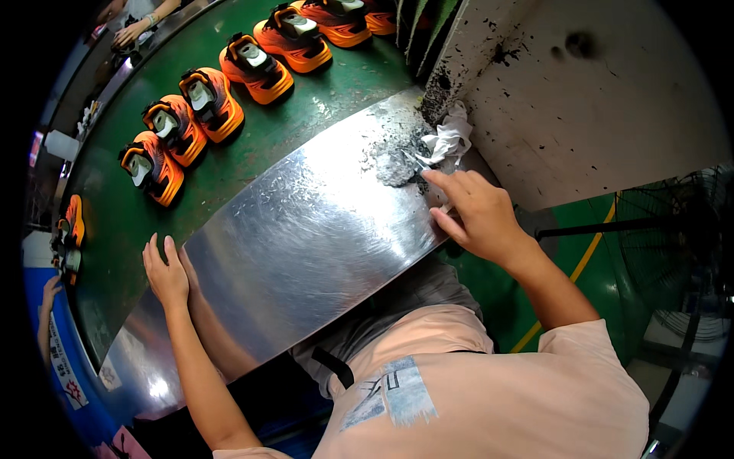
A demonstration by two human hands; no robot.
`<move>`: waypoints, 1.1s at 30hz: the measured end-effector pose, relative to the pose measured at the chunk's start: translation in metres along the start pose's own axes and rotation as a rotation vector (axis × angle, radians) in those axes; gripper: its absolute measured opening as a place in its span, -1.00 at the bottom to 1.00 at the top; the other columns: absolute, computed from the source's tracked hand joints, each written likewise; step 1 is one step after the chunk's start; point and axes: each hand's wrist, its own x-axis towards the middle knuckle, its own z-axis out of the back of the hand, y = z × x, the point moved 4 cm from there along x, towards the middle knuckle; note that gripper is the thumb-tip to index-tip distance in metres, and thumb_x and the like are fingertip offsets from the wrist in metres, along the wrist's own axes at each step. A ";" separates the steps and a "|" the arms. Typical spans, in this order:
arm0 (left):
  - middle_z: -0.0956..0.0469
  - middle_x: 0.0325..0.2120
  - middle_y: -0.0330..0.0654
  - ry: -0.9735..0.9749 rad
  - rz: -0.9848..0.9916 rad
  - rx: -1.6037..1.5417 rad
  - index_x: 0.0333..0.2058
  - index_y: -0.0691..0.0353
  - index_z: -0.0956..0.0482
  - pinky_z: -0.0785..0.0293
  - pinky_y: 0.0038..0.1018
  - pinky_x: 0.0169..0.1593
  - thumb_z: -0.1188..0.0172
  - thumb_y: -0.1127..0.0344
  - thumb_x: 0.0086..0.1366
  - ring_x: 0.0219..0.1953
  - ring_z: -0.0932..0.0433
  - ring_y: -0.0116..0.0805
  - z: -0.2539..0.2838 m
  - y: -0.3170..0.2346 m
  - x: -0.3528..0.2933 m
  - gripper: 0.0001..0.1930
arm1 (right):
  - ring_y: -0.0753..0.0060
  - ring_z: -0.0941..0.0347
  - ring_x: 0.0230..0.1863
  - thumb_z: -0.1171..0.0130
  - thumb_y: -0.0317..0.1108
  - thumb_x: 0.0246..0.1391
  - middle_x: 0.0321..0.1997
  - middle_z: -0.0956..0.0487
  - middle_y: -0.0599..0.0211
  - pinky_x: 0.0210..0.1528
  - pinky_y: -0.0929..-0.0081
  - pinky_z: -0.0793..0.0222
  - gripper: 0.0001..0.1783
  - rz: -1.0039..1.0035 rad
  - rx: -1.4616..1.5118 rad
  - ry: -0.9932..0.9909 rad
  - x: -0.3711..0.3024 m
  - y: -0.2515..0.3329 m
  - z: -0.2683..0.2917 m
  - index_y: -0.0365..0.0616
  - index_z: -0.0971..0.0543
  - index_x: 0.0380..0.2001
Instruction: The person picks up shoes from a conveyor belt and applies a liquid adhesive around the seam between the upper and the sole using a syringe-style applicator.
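My left hand rests with its fingers stretched out at the far edge of a shiny steel plate, by the green surface. At the plate's right end, my right hand is closed with thumb and forefinger around a slim, pointed tool, mostly hidden by the fingers. The tool's tip reaches toward a patch of grey-black scraps on the steel. Just beyond it lies a crumpled white cloth or tissue.
Several orange-and-black shoes stand in a curved row on the green surface. A pale panel with black specks rises at the right. Past it stands a fan. Another person's hand shows at the upper left.
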 end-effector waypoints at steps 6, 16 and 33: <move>-0.41 0.02 0.00 0.059 0.083 0.005 0.02 0.28 -0.42 -0.21 -0.29 0.16 0.06 -0.02 0.32 0.12 -0.31 -0.04 0.002 0.008 -0.002 -0.50 | 0.31 -0.41 -0.38 -0.24 -0.29 -0.11 -0.36 -0.48 0.30 -0.39 0.44 -0.34 -0.55 -0.010 0.094 0.178 -0.011 -0.001 0.012 -0.02 -0.50 -0.05; -0.45 -0.01 -0.04 0.041 0.096 0.025 -0.03 0.27 -0.48 -0.27 -0.32 0.11 0.04 -0.03 0.30 0.05 -0.39 -0.07 0.007 0.003 -0.002 -0.51 | 0.48 -0.36 -0.26 -0.27 -0.26 -0.03 -0.20 -0.41 0.27 -0.20 0.59 -0.29 -0.50 -0.189 0.704 0.181 -0.018 0.022 -0.014 -0.13 -0.43 0.00; -0.53 -0.22 0.02 -0.134 -0.027 -0.017 -0.26 0.29 -0.58 -0.37 -0.25 -0.01 -0.10 0.07 0.19 -0.12 -0.47 -0.04 0.001 -0.009 0.005 -0.63 | 0.65 -0.32 -0.48 -0.13 -0.29 0.09 -0.29 -0.48 0.31 -0.55 0.75 -0.25 -0.50 -0.256 1.436 -0.002 -0.016 0.045 -0.016 -0.18 -0.28 0.08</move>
